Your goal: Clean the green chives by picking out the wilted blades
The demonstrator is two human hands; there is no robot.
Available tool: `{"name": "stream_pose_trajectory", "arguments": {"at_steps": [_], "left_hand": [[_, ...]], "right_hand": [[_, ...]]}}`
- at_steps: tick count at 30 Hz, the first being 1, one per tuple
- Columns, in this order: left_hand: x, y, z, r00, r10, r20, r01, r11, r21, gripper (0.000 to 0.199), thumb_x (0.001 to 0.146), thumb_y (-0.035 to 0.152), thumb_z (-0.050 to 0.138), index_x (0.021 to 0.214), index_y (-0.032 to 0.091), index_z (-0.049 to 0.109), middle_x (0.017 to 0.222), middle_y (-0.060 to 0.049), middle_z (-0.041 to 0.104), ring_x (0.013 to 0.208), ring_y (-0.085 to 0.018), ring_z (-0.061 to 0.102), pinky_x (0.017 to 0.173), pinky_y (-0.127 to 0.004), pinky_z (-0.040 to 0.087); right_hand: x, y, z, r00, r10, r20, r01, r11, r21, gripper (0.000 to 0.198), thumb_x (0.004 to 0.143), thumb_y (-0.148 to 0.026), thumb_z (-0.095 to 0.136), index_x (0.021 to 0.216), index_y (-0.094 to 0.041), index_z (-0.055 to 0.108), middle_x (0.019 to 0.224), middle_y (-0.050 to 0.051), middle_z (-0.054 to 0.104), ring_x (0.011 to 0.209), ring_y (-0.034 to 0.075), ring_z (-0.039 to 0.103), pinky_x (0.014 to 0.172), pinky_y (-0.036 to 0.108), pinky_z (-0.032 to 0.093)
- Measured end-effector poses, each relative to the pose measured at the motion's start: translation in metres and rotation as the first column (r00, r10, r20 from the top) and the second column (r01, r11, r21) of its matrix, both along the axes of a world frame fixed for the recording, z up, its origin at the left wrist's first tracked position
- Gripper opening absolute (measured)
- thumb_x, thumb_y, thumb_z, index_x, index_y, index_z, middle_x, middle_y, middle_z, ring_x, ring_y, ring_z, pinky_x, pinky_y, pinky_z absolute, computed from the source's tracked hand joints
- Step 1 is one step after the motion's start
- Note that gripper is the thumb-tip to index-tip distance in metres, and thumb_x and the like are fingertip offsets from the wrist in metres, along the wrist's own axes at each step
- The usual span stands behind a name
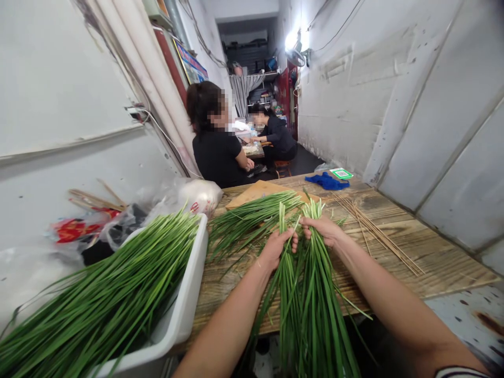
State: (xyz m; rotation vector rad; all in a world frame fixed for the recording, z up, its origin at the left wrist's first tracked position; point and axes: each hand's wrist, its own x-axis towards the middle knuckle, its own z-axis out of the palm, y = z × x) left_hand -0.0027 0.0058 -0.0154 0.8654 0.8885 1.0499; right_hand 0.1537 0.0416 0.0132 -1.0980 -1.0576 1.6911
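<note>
My left hand is closed around a small bunch of garlic chives, pale stem ends up and green leaves hanging down. Beside it, my right hand grips a thicker bunch of garlic chives whose leaves drop past the table's near edge. The hands nearly touch, and a pale stalk lies between their fingertips. Just beyond them, a loose pile of garlic chives rests partly on a wooden board. To the left, a white plastic tub is heaped with more garlic chives.
Thin wooden sticks lie on the wooden table at right. At its far end are a blue cloth and a green-edged card. Plastic bags crowd the left side. Two people in dark clothes sit beyond the table.
</note>
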Motion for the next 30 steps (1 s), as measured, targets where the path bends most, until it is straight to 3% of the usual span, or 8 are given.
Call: {"name": "stream_pose_trajectory", "arguments": {"at_steps": [6, 13, 20, 26, 30], "left_hand": [[-0.004, 0.002, 0.001, 0.968, -0.140, 0.208, 0.151, 0.988, -0.036, 0.033, 0.070, 0.039, 0.073, 0.070, 0.012, 0.054, 0.062, 0.001, 0.051, 0.048, -0.006, 0.046, 0.045, -0.019, 0.036], [-0.010, 0.002, 0.006, 0.872, -0.244, 0.425, 0.303, 0.950, -0.076, 0.025, 0.076, 0.028, 0.067, 0.068, 0.014, 0.048, 0.063, 0.001, 0.041, 0.050, -0.005, 0.038, 0.043, -0.016, 0.031], [-0.012, 0.002, 0.009, 0.895, -0.200, 0.400, 0.255, 0.963, -0.087, 0.025, 0.077, 0.029, 0.066, 0.066, 0.014, 0.049, 0.062, 0.002, 0.040, 0.050, -0.005, 0.036, 0.042, -0.015, 0.030], [-0.009, 0.002, 0.007, 0.928, -0.156, 0.338, 0.187, 0.981, -0.060, 0.028, 0.071, 0.033, 0.073, 0.071, 0.012, 0.054, 0.063, 0.001, 0.048, 0.050, -0.004, 0.041, 0.043, -0.015, 0.032], [-0.006, 0.000, 0.004, 0.960, -0.142, 0.243, 0.153, 0.988, -0.025, 0.035, 0.067, 0.038, 0.076, 0.072, 0.011, 0.055, 0.064, 0.000, 0.051, 0.050, -0.004, 0.044, 0.042, -0.015, 0.032]], "right_hand": [[-0.001, -0.002, 0.001, 0.999, 0.028, -0.020, -0.028, 1.000, 0.013, 0.025, 0.067, -0.020, 0.071, 0.052, -0.017, 0.051, 0.036, -0.002, 0.050, 0.032, 0.007, 0.044, 0.033, 0.017, 0.040], [-0.003, 0.002, -0.002, 0.997, -0.074, -0.009, 0.074, 0.997, -0.020, 0.024, 0.067, -0.015, 0.070, 0.055, -0.017, 0.050, 0.038, -0.003, 0.050, 0.032, 0.008, 0.045, 0.033, 0.018, 0.042], [0.002, 0.010, -0.003, 0.986, -0.150, -0.077, 0.135, 0.975, -0.174, 0.025, 0.077, -0.017, 0.068, 0.061, -0.017, 0.048, 0.041, -0.005, 0.047, 0.033, 0.006, 0.044, 0.033, 0.016, 0.041], [0.003, 0.005, 0.002, 0.985, -0.038, -0.168, 0.025, 0.996, -0.081, 0.011, 0.074, -0.014, 0.069, 0.076, -0.015, 0.059, 0.046, -0.007, 0.049, 0.033, 0.006, 0.042, 0.033, 0.017, 0.039], [0.002, -0.001, 0.007, 0.990, 0.041, -0.137, -0.046, 0.998, -0.034, 0.023, 0.070, -0.023, 0.075, 0.062, -0.016, 0.055, 0.044, -0.006, 0.048, 0.035, 0.005, 0.042, 0.036, 0.018, 0.039]]}}
